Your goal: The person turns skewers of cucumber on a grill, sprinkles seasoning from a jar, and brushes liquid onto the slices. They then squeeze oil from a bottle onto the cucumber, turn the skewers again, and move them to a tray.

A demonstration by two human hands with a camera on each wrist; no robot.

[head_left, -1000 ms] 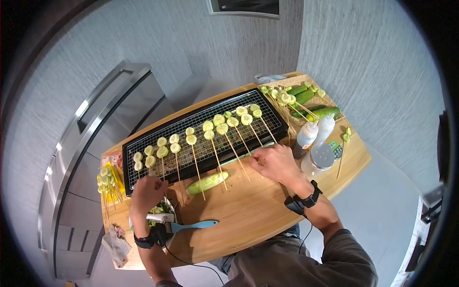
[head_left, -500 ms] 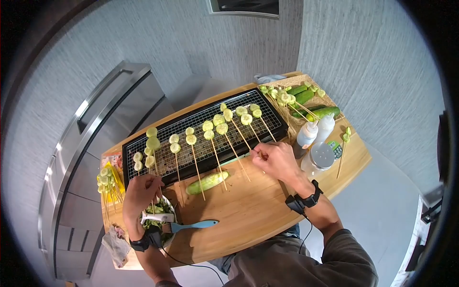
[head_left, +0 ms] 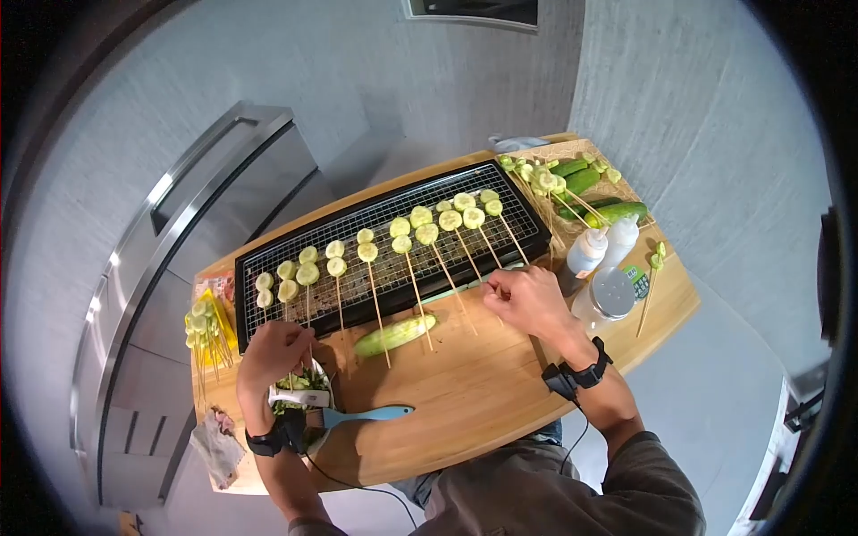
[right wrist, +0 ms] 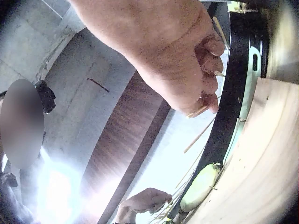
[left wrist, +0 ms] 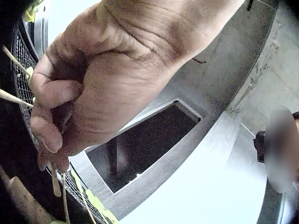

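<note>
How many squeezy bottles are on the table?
2. The first squeezy bottle stands just behind the silver-lidded jar; the second squeezy bottle is close on its right. I see no others.

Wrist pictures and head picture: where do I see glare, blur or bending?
Head view: the front edge of the wooden table looks bowed and the corners go black, but the cucumber skewers look fairly crisp; left wrist view: grainy, with a smeared oval at right; right wrist view: also grainy, with white glare washing out the lower left and a smeared oval above it.
</note>
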